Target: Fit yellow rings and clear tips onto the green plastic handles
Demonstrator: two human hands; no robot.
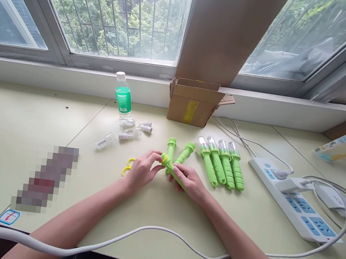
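My right hand (194,186) is wrapped round a green plastic handle (172,169) with a threaded neck, held at a slant above the table. At its upper left end, the fingers of my left hand (142,171) pinch a yellow ring (165,158) around the neck. Behind my hands lie two more green handles, an upright-looking one (171,143) and a slanted one (186,151), both without clear caps. Yellow rings (127,167) lie beside my left hand, partly hidden by it. Several green handles with clear caps (222,163) lie in a row to the right.
Several clear capped pieces (131,133) lie near a green-labelled bottle (123,98). An open cardboard box (191,104) stands at the back. A power strip (296,203) with plugs occupies the right side. A white cable (148,228) crosses in front, over my forearms' area. A blurred item (47,178) lies left.
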